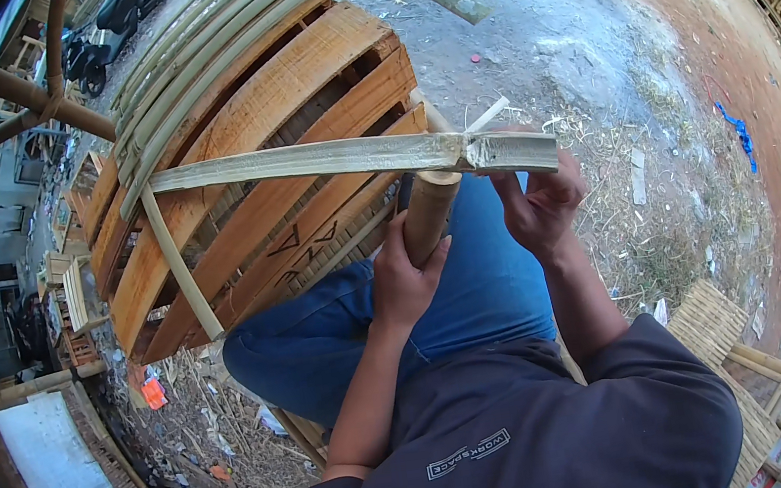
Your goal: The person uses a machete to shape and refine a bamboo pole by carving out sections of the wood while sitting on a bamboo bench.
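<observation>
In two hands [404, 280], one bamboo tube [431, 208], one split strip [319, 159].

Long pale-green bamboo strips [223, 45] are lying along the far edge of an orange-brown, slatted wooden crate [273, 81].

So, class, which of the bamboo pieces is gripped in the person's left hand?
The thick, rounded piece, encircled by the left hand; the long, flat strip, by contrast, has its end in the right hand.
</observation>
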`<state>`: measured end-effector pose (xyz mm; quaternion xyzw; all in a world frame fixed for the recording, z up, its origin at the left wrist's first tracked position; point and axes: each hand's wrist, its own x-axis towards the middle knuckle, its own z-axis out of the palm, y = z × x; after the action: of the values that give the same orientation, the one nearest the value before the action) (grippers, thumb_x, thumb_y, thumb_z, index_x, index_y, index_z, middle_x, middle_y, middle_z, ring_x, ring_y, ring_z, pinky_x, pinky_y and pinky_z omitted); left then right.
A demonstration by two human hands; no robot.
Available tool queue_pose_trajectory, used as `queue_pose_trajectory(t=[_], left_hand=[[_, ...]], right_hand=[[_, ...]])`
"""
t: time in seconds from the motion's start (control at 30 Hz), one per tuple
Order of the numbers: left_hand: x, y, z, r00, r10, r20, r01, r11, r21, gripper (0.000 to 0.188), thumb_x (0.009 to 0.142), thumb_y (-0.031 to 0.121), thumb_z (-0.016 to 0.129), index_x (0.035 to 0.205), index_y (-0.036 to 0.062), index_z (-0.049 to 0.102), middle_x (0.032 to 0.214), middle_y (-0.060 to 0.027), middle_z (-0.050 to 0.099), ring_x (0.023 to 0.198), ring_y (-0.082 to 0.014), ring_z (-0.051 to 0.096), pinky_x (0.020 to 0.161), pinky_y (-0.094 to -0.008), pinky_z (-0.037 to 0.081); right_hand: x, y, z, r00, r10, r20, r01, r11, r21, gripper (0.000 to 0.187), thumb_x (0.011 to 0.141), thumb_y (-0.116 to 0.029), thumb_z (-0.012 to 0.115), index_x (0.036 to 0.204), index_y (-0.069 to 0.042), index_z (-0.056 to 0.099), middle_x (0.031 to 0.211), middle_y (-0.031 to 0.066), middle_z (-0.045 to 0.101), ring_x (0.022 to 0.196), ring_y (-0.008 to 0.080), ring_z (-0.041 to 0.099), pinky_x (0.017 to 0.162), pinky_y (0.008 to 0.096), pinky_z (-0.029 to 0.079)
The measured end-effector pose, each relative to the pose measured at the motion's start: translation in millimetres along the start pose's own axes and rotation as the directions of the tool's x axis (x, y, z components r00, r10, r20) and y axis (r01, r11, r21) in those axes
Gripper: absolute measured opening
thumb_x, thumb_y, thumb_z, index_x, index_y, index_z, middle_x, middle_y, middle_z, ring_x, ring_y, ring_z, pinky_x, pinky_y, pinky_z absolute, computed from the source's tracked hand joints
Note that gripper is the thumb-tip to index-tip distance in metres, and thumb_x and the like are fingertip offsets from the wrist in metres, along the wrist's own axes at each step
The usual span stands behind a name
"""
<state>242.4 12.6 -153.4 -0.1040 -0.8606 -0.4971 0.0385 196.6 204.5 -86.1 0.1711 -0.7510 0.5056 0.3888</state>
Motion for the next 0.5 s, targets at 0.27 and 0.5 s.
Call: queue_pose_trajectory(t=[0.27, 0.5], left_hand=[[20.9, -40.3, 20.0, 0.989, -0.136, -0.059, 0.142, 0.983, 0.115, 0.055, 0.089, 0.025, 0.072, 0.131, -0.0030, 0.049, 0.110, -0.0289, 0.065, 0.102, -0.0461, 0.065, 0.084, -0.0496, 0.054], [24.0, -74.4, 46.2, 0.993, -0.101, -0.059, 0.117, 0.889, 0.443, 0.069, 0.090, 0.029, 0.069, 0.139, -0.0090, 0.039, 0.120, -0.0332, 0.059, 0.106, -0.0469, 0.062, 0.088, -0.0496, 0.052]], right_hand=[[-15.0, 10.4, 8.2, 0.986, 0.167, -0.001, -0.167, 0.983, 0.076, 0.012, 0.084, 0.000, 0.073, 0.095, -0.002, 0.075, 0.088, 0.0142, 0.074, 0.078, 0.0256, 0.073, 0.070, 0.0329, 0.055], [-12.4, 3.9, 8.7, 0.993, 0.100, 0.061, -0.107, 0.987, 0.121, 0.008, 0.092, 0.003, 0.063, 0.094, 0.003, 0.071, 0.080, 0.0133, 0.072, 0.071, 0.0219, 0.072, 0.063, 0.0314, 0.056]])
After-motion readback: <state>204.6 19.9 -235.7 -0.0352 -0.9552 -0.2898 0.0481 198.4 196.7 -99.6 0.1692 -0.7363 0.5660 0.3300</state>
